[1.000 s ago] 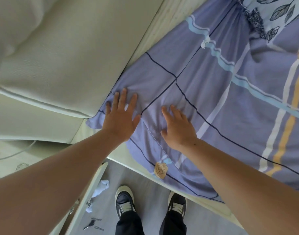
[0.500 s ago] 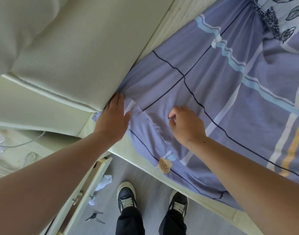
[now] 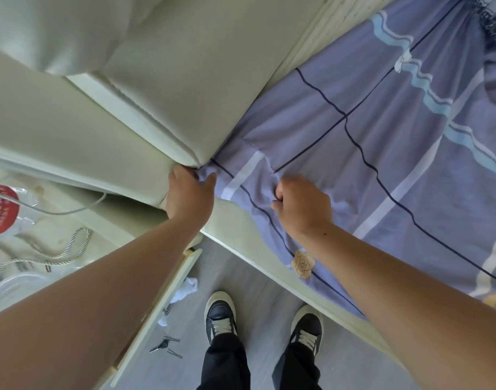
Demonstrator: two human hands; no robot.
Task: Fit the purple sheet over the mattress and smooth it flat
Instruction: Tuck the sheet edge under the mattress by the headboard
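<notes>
The purple sheet (image 3: 381, 153), with dark grid lines and pale blue and white stripes, lies spread over the mattress to the right. Its near edge hangs over the bed's cream side rail (image 3: 258, 257). My left hand (image 3: 189, 192) grips the sheet's corner where it meets the padded cream headboard (image 3: 168, 88), fingers curled around bunched fabric. My right hand (image 3: 303, 205) is closed on a fold of the sheet a little to the right, near the bed's edge. Wrinkles run between the two hands.
A cream nightstand (image 3: 58, 220) at the left holds a cord, a braided rope and a plastic bag with a red label (image 3: 0, 209). On the grey floor lie white tissue (image 3: 185, 288) and keys (image 3: 163, 346). My two dark shoes (image 3: 221, 316) stand by the bed.
Both hands went from lying flat on the sheet to gripping it. My left hand slid left to the corner by the headboard; my right hand closed into a fist on the fabric.
</notes>
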